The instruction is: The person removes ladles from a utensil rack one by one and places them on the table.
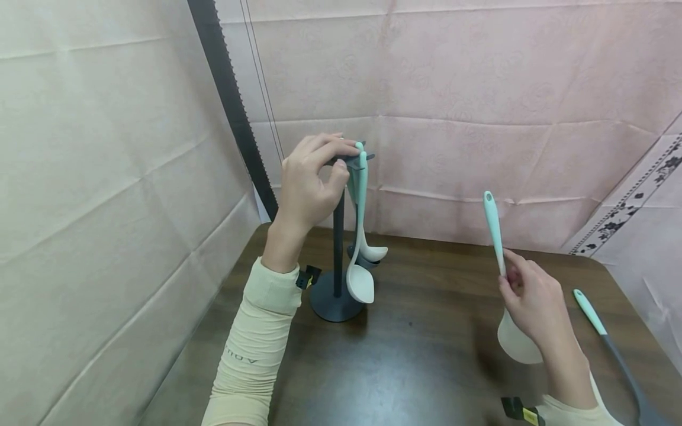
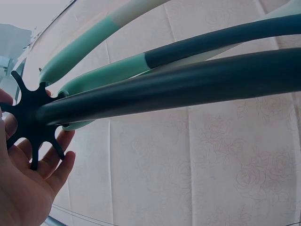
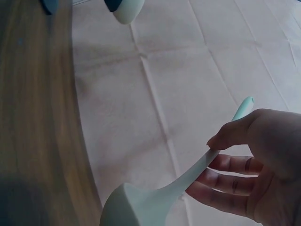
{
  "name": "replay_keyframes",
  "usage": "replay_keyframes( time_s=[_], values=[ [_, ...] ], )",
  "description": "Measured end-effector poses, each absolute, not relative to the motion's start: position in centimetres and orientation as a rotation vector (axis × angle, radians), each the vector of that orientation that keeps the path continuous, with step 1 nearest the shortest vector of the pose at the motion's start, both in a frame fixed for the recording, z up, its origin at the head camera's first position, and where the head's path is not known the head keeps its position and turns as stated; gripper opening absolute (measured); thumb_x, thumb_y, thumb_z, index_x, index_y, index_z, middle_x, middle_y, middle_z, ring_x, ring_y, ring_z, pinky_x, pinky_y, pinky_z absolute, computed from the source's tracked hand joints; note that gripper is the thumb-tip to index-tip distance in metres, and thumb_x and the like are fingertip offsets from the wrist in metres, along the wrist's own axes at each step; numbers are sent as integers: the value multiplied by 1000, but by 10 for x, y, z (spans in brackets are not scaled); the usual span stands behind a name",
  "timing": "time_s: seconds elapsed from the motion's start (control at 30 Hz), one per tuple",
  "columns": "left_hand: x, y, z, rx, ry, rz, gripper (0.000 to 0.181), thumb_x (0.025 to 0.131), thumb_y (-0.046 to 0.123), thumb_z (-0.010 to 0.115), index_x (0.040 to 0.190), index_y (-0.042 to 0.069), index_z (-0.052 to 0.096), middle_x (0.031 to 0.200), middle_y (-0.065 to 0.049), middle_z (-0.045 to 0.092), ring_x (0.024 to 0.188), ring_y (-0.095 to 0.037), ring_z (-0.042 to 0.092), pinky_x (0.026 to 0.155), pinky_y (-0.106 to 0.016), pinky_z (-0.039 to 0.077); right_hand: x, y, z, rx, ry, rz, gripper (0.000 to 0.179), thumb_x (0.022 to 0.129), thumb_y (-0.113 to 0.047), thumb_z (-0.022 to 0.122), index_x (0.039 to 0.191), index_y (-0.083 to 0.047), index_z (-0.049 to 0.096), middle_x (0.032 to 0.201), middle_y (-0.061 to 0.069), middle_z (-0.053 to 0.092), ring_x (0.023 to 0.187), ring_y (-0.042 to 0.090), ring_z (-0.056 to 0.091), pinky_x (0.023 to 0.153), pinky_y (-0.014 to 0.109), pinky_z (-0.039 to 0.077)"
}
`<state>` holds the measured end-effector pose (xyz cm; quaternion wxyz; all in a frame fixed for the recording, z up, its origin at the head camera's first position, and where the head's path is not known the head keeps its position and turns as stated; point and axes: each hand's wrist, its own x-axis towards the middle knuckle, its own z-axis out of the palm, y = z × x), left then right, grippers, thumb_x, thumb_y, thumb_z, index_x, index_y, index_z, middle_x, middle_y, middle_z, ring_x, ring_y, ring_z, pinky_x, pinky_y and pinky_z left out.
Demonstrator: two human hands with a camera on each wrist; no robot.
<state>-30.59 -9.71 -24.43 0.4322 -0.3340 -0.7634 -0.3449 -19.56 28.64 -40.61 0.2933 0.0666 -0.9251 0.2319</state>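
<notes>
**About halfway through the hanging, by the look of it**

Your landmark is the dark upright stand with a round base and pronged top (image 1: 338,248). On its right side hang a white oval-headed spoon with a mint handle (image 1: 361,285), a white ladle with a mint handle (image 1: 375,254) and a dark-shafted utensil with a mint handle (image 2: 176,57); those three look done. Several prongs on the stand's opposite side bear nothing.

Your left hand (image 1: 311,177) is partly curled about the stand's top, fingers spread among the prongs, apparently steadying it. Your right hand (image 1: 535,302), well right of the stand, pinches a white round-headed utensil with a mint handle (image 1: 515,338) between thumb and fingers, handle end up; hanging it seems the step in hand.

Farther right of the stand, on the brown wooden table (image 1: 426,343), a dark-headed utensil with a mint handle (image 1: 620,352) is left. A pale shape (image 1: 599,393) beside your right wrist may be another; it is too hidden to tell.
</notes>
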Motion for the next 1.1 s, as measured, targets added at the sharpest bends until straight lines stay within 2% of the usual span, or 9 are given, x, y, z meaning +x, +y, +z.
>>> replay_keyframes(
  time_s=[0.2,0.53,0.87,1.1],
  values=[
    [-307,-97,-244,-837,-1883,-860,44,94,28,44,105,9,82,114,-2,78,123,-19,65,87,-43,55,-196,294,-414,144,-2573,602,46,88,3,75,132,6,62,82,12,58,70,26,53,57,36,40],
    [-306,-98,-245,-833,-1897,-867,43,95,29,45,106,10,82,116,-2,78,123,-20,65,91,-44,54,-194,303,-434,88,-2686,519,45,89,3,69,132,9,59,73,6,48,61,22,45,53,36,35],
    [-306,-97,-243,-835,-1888,-855,44,94,28,44,105,10,82,115,-2,78,122,-19,65,89,-42,54,-191,311,-448,-68,-2919,536,49,91,3,66,137,12,53,84,19,60,68,29,54,54,43,46],
    [-306,-97,-244,-844,-1895,-863,43,95,28,45,106,9,82,115,-2,78,123,-20,65,92,-43,54,-189,315,-452,-134,-3039,530,48,93,1,63,138,13,51,85,19,61,70,29,56,57,44,47]
  ],
)
